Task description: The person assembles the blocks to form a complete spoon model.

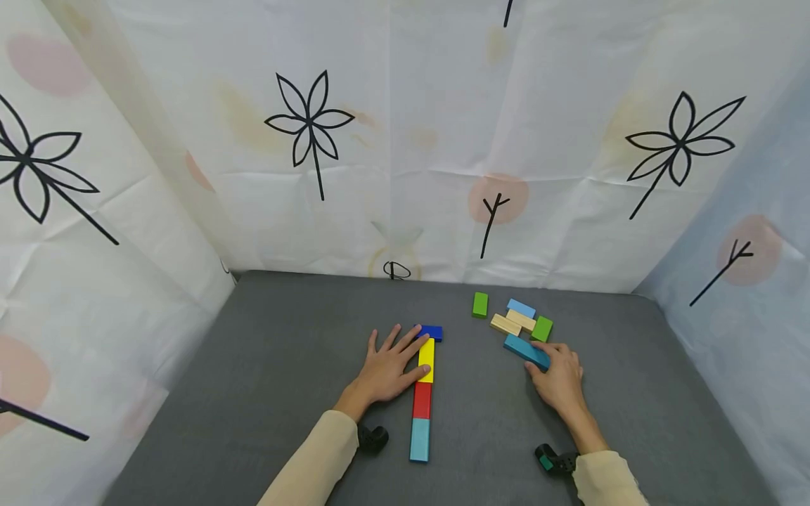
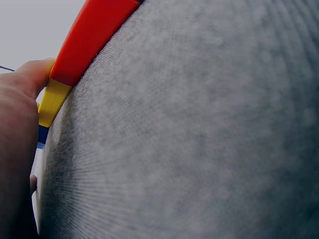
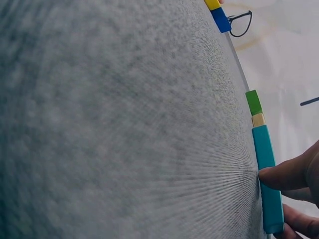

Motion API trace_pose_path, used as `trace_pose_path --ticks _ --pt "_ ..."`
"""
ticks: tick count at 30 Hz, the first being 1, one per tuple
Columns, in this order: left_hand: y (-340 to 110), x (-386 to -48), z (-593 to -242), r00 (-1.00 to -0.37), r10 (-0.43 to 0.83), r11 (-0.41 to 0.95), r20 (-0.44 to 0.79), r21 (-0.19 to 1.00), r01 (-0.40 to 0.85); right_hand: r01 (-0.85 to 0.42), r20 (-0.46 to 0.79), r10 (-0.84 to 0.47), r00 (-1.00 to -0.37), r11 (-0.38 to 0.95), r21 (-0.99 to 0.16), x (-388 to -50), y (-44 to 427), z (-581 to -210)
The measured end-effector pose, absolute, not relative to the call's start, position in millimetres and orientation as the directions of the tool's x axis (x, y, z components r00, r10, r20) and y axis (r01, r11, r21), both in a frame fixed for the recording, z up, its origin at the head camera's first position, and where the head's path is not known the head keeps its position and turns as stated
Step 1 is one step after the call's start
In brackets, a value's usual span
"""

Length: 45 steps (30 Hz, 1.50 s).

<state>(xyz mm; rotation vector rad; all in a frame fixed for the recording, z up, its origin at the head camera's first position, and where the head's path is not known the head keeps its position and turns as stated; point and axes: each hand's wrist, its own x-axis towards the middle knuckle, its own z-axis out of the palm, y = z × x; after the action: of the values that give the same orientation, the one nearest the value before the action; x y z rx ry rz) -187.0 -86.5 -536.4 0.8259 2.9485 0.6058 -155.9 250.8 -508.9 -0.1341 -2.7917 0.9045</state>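
Observation:
A row of blocks runs up the table: a light teal block nearest, then a red block and a yellow block. Across its far end lies a dark blue block. My left hand lies spread with straight fingers, its thumb on the yellow block and fingertips at the dark blue one. To the right, my right hand pinches a long teal-blue block between thumb and fingers. In the right wrist view the thumb presses on that block's side.
Just beyond the right hand are two tan blocks, a light blue block and a green block. Another green block stands apart to their left. Patterned white cloth walls in the grey table.

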Motion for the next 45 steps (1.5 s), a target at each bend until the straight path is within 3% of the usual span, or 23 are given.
trace_pose_path --ticks 24,45 --pt "-86 -188 -539 -0.86 0.502 0.784 0.088 0.374 0.496 0.015 0.134 0.118 -0.984 0.803 -0.595 -156 250 -503" --pt "-85 -186 -532 -0.873 0.486 0.813 0.049 0.342 0.472 -0.259 0.17 -0.197 -0.965 0.661 -0.704 -205 184 -492"
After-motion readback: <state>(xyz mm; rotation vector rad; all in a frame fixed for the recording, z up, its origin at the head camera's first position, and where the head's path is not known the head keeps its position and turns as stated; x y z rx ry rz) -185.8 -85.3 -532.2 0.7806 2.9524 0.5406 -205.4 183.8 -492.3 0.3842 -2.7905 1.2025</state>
